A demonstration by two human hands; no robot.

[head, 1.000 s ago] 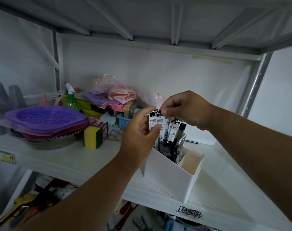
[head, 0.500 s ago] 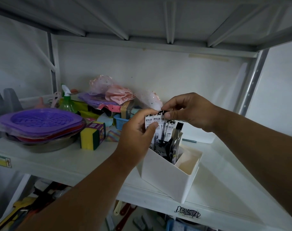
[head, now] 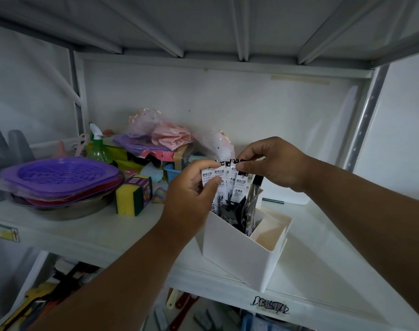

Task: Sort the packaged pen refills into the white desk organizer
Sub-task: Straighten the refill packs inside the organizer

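A white desk organizer [head: 237, 256] stands on the white shelf near its front edge, with a divider inside. Several packaged pen refills [head: 239, 187], black and white packs with printed labels, stand upright in its left compartment. My left hand [head: 191, 194] grips the leftmost packs from the front, thumb across their labels. My right hand [head: 273, 163] pinches the top edges of the packs from above. The right compartment [head: 270, 237] shows no packs.
A purple strainer [head: 58, 174] sits stacked on a metal bowl at the left. A yellow-green sponge pack [head: 132, 198], a green spray bottle [head: 97, 149] and pink fabric [head: 170, 137] crowd the back. Bare shelf [head: 323, 247] lies right of the organizer.
Both hands stay on the packs in the organizer; my right fingers have shifted slightly along the pack tops. The camera view has drifted a little.
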